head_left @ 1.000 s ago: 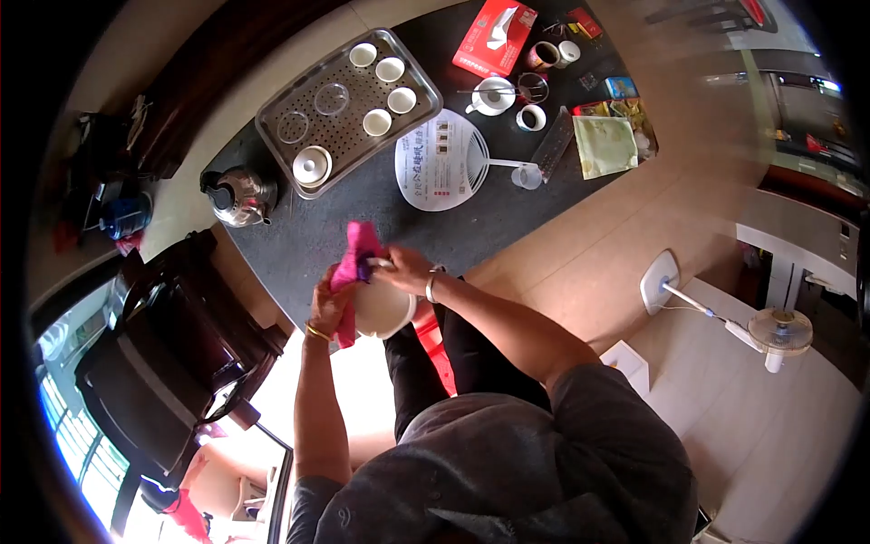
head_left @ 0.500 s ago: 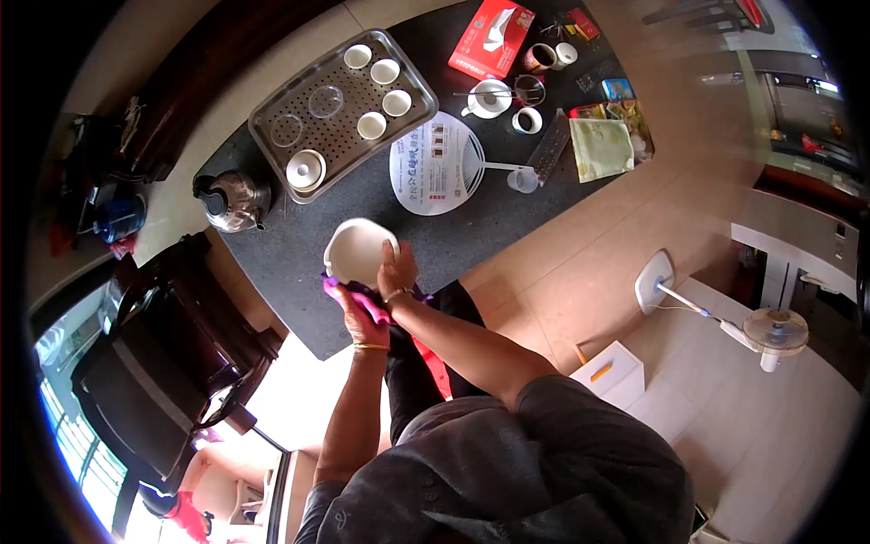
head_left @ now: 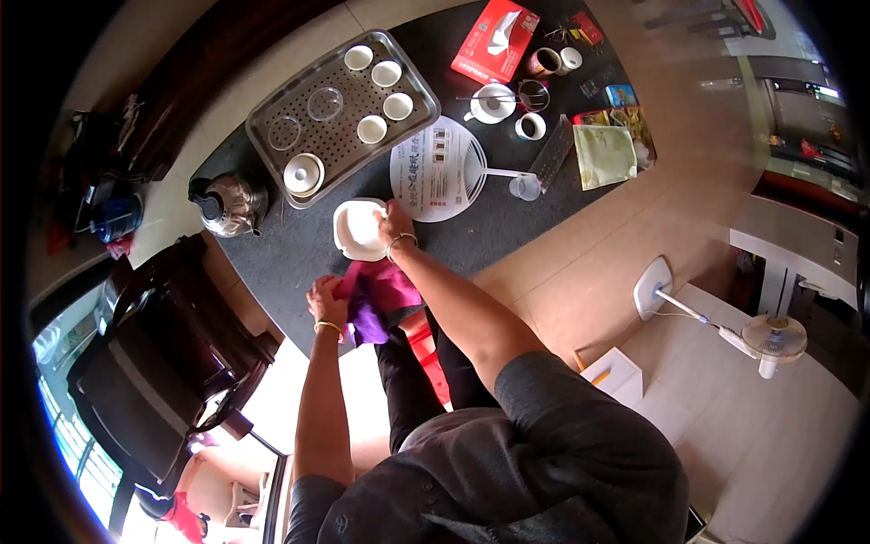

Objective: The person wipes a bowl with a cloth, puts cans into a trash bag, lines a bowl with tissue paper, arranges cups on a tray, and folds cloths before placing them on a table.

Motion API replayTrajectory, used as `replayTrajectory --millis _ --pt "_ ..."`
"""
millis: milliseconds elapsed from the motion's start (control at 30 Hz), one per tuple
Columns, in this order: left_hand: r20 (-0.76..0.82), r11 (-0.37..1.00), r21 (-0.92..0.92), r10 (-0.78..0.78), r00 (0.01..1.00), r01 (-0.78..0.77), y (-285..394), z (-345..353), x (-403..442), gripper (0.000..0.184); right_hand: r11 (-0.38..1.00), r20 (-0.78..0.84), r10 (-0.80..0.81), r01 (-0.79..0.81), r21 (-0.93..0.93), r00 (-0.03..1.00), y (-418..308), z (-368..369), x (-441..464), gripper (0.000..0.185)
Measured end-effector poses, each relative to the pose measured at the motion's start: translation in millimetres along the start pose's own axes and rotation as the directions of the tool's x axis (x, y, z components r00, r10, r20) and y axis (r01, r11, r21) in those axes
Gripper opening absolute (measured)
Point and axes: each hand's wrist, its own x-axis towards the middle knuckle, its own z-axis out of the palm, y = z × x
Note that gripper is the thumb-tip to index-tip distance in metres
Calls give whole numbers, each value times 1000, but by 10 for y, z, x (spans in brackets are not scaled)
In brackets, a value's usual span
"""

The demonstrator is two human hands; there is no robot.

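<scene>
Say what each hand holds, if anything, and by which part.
The right hand grips the white dish by its rim; the left hand holds the pink-purple cloth by one edge.

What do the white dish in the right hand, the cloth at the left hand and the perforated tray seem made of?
White dish: probably glazed ceramic, judging by its smooth, pale surface; plastic is possible.
Cloth: soft, matt fabric, going by its limp folds; the fibre can't be told.
Perforated tray: likely stainless steel, from its grey sheen and bright rim highlights.
</scene>
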Motion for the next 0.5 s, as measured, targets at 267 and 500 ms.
replayTrajectory --millis 267,500 --pt "-126 952 239 -167 978 194 45 -5 -7 39 994 122 -29 41 -102 992 17 125 -26 46" --pt "-225 951 222 -166 960 217 203 -58 -198 57 962 166 -229 249 -113 959 123 -1 58 30"
